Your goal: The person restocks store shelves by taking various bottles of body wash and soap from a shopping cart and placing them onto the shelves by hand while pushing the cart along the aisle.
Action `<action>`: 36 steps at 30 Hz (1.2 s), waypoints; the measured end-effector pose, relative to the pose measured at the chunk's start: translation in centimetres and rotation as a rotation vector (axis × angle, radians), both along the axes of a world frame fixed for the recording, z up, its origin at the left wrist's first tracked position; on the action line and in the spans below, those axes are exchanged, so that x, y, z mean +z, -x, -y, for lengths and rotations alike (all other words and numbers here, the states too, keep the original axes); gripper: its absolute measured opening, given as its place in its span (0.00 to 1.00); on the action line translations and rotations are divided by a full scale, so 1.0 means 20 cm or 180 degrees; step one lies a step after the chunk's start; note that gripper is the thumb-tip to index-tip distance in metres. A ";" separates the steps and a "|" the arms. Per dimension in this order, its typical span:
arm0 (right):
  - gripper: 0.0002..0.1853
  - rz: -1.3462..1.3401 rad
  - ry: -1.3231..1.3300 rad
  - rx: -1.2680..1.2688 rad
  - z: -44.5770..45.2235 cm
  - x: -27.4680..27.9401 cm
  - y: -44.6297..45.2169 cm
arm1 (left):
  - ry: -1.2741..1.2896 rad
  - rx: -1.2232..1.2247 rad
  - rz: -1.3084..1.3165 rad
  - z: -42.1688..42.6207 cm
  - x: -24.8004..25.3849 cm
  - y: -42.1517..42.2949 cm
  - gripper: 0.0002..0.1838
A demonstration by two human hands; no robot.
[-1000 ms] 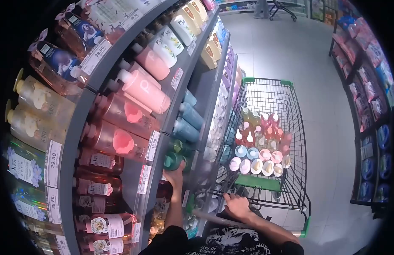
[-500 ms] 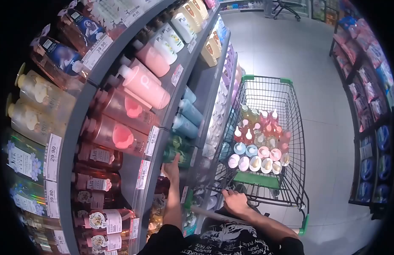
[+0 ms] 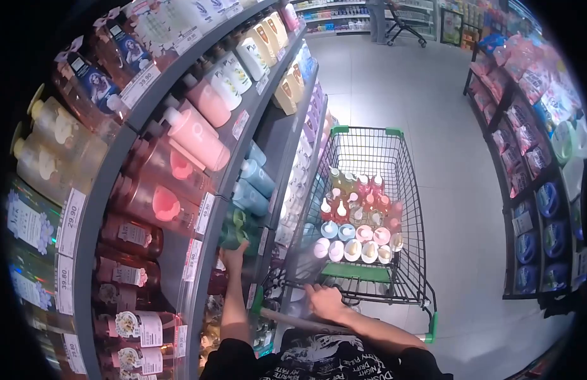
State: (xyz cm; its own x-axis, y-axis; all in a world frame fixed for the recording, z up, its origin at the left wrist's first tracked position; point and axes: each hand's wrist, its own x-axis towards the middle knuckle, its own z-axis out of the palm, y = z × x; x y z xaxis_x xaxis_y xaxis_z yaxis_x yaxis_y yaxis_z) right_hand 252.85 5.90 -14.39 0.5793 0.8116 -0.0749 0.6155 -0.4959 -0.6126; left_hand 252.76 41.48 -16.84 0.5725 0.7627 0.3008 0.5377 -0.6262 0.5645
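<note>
My left hand (image 3: 233, 254) reaches into a lower shelf on the left, its thumb against a green bottle (image 3: 235, 227) and its other fingers curled out of sight around it. More green bottle surface lies alongside, dark and partly hidden. My right hand (image 3: 326, 303) is closed at the near end of the shopping cart (image 3: 415, 253), with its forearm across the cart's handle bar (image 3: 287, 316). What its fingers grip is hidden. Inside the cart stand several pump bottles (image 3: 347, 232), in rows of red, blue, pink and white.
Blue bottles (image 3: 250, 195) lie just beyond the green ones. Pink bottles (image 3: 198, 139) and red bottles (image 3: 125, 237) fill the nearer shelves above price tags (image 3: 191, 259). Across the aisle floor (image 3: 448, 209) stands a rack of packets (image 3: 526, 136). A person (image 3: 377, 22) and another cart (image 3: 404, 28) are at the far end.
The whole view has shifted, so the shelf and cart appear farther left. My left hand stays at the green bottle, and my right hand stays at the cart. The far person shows more.
</note>
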 end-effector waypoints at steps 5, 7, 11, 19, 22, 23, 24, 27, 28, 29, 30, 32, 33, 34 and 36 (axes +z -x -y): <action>0.29 -0.0061 0.0213 0.0091 0.00 0.04 -0.01 | 0.1053 0.0197 0.0113 0.10 0.03 0.04 0.38; 0.29 -0.0096 0.0287 0.0084 0.00 0.06 -0.01 | 0.0844 0.0187 -0.0120 0.21 0.01 0.06 0.37; 0.28 0.0090 0.0250 0.0081 0.00 0.02 0.01 | 0.1316 -0.0714 -0.0289 0.51 0.06 0.08 0.32; 0.28 0.0220 0.0267 -0.0054 -0.01 -0.01 0.04 | -0.0363 -0.1281 -0.1920 0.86 0.15 0.18 0.14; 0.28 0.0214 0.0412 -0.0083 -0.01 0.02 0.05 | -0.0517 -0.1511 -0.2054 0.86 0.10 0.21 0.14; 0.28 0.0184 0.0488 -0.0070 0.00 0.03 0.06 | -0.0449 -0.1496 -0.2034 0.87 0.08 0.21 0.15; 0.28 0.0195 0.0505 -0.0088 0.00 0.04 0.06 | -0.0385 -0.1474 -0.2019 0.87 0.08 0.21 0.15; 0.27 0.0201 0.0587 -0.0111 0.02 0.04 0.12 | -0.0344 -0.1506 -0.2018 0.88 0.08 0.26 0.16; 0.27 0.0231 0.0628 -0.0099 0.03 0.04 0.13 | -0.0354 -0.1495 -0.2009 0.89 0.11 0.28 0.16; 0.27 0.0277 0.0664 -0.0061 0.03 0.05 0.13 | -0.0173 -0.1464 -0.1851 0.91 0.13 0.30 0.17; 0.27 0.0283 0.0669 -0.0061 0.03 0.05 0.15 | -0.0175 -0.1439 -0.1890 0.93 0.14 0.31 0.17; 0.27 0.0276 0.0681 -0.0104 0.05 0.05 0.19 | -0.0184 -0.1434 -0.1982 0.94 0.14 0.34 0.18; 0.26 0.0285 0.0677 -0.0106 0.05 0.08 0.20 | -0.0385 -0.1426 -0.1784 0.95 0.14 0.37 0.17; 0.26 0.0282 0.0677 -0.0101 0.05 0.09 0.22 | -0.0546 -0.1443 -0.1626 0.95 0.13 0.39 0.15; 0.26 0.0282 0.0704 -0.0084 0.07 0.09 0.26 | -0.0844 -0.1469 -0.1302 0.97 0.11 0.45 0.12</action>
State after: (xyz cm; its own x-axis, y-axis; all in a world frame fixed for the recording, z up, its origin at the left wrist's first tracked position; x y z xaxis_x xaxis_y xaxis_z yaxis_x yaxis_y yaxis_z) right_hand 247.64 4.56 -12.54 0.6122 0.7657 -0.1971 0.6472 -0.6285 -0.4315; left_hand 243.74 22.03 -14.60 0.9300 0.3425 0.1337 0.3194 -0.9327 0.1676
